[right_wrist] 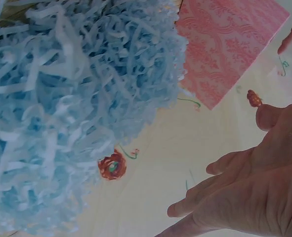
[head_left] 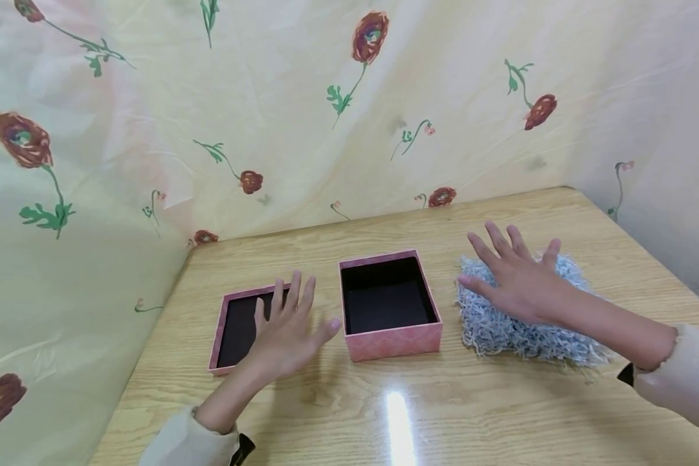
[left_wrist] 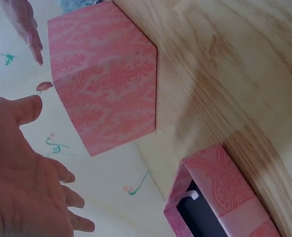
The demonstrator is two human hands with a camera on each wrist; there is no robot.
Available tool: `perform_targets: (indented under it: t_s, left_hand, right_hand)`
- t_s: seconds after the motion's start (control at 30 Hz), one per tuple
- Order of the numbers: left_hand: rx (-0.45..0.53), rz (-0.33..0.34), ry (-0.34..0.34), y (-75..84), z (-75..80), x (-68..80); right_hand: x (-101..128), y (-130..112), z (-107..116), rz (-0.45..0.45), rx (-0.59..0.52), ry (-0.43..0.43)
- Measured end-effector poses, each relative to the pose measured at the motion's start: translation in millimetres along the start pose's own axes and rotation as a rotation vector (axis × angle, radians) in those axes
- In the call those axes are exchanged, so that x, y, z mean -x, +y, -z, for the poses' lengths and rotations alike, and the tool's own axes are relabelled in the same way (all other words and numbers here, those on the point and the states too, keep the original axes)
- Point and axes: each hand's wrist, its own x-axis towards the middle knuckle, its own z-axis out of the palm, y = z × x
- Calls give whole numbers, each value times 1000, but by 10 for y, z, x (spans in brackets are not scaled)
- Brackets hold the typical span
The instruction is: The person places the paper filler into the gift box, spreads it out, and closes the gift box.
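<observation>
Left hand [head_left: 288, 330]: palm down, 4 fingers straight and close together, pointing away from the body, thumb spread toward the right; holds nothing. Left forearm bare from a pale cuff, angled up and rightward. Right hand [head_left: 515, 278]: palm down, all 5 fingers splayed wide and straight; grips nothing. Right forearm bare from a pale sleeve, reaching in from the right edge.
</observation>
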Motion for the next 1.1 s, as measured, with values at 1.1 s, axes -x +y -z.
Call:
perform_targets:
  t_s: [1.1]
  left_hand:
    - [253, -30, 136, 255, -232, 18]
  right_hand:
    - [39, 493, 0, -136, 60, -70]
